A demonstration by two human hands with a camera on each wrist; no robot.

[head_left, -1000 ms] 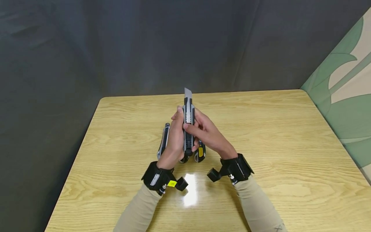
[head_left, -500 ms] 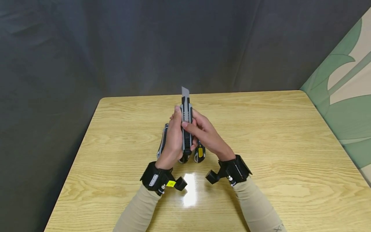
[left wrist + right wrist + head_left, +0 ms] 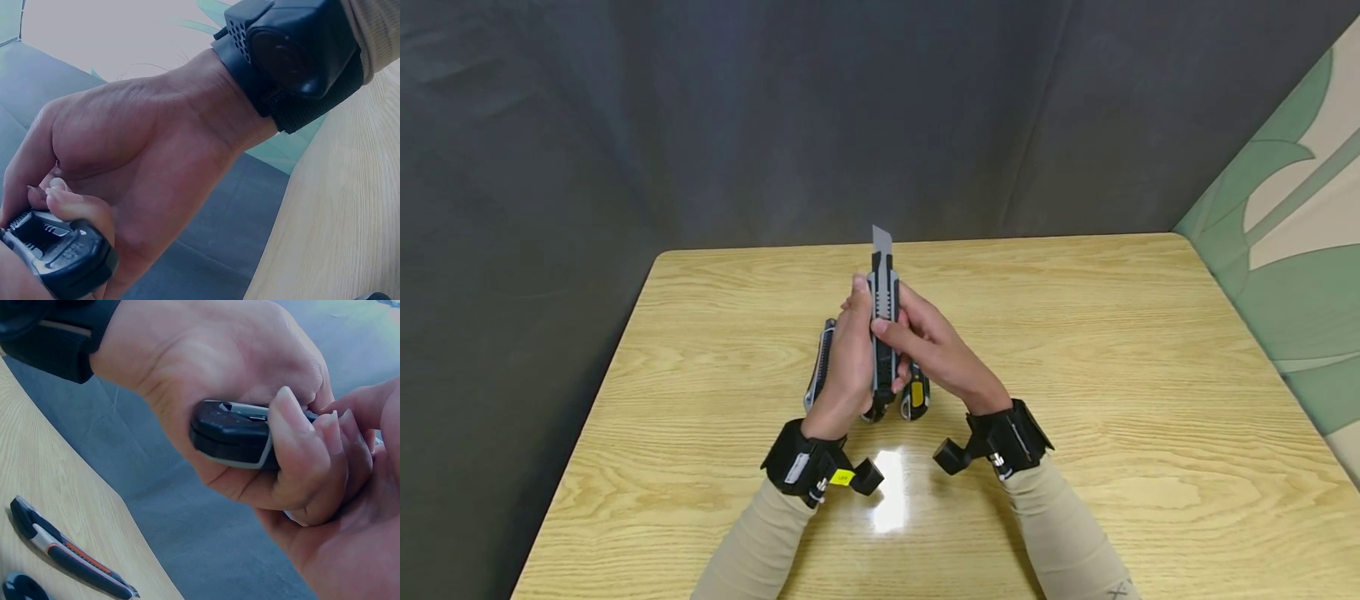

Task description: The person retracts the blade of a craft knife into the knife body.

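Observation:
My right hand [image 3: 928, 342] grips a grey and black utility knife [image 3: 883, 292] just above the table, its thumb on the slider side and its fingers curled round the body. A length of snap-off blade [image 3: 882, 239] sticks out, pointing away from me. Against the knife's left side lies my left hand [image 3: 850, 358], its thumb along the front part; most of its fingers are hidden. In the left wrist view the knife's butt end [image 3: 78, 262] shows beside the left palm. The right wrist view shows the right fingers [image 3: 300, 456] wrapped round the handle.
Several more cutters lie on the wooden table [image 3: 1075, 350] under the hands: a grey-edged cutter [image 3: 817, 375] at left, a partly hidden dark cutter [image 3: 874, 413], and a black and yellow cutter [image 3: 916, 395] at right. A dark curtain [image 3: 880, 117] hangs behind the table.
Both hands and the knife have shifted slightly to the left from a second ago, then stayed nearly still. The grip and the length of blade showing look the same.

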